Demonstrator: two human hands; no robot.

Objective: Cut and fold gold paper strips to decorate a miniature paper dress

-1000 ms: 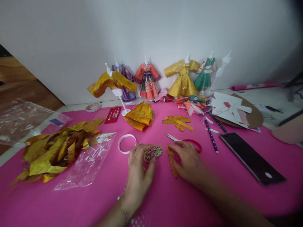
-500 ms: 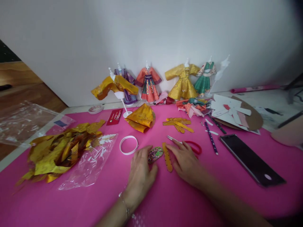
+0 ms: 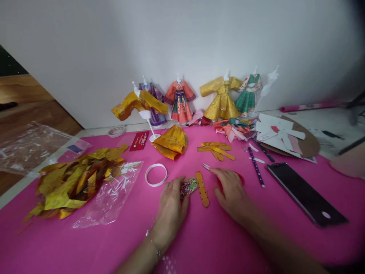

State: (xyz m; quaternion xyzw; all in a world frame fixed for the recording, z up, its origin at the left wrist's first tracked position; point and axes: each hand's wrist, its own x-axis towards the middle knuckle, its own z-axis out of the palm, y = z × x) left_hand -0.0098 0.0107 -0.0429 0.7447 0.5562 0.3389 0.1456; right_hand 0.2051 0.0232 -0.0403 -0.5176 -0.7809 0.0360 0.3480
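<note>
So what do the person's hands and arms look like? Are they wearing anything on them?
The left hand is bare, with no glove, and a thin, silvery bracelet with small shiny bits goes round its wrist. The right hand has no glove either, and no bracelet shows there. I can't make out sleeves on either side.

Soft, rather dim light falls without hard shadows, palest on the middle of the wall (image 3: 182,38), which greys toward the right until the top and bottom corners there sink into black. Thin glints streak the clear plastic bag (image 3: 104,205), and the pink bench (image 3: 114,247) shows a muted sheen. The wide lens stretches the phone (image 3: 305,192) near the right edge, while the right hand (image 3: 232,190) looks slightly blurred.
</note>
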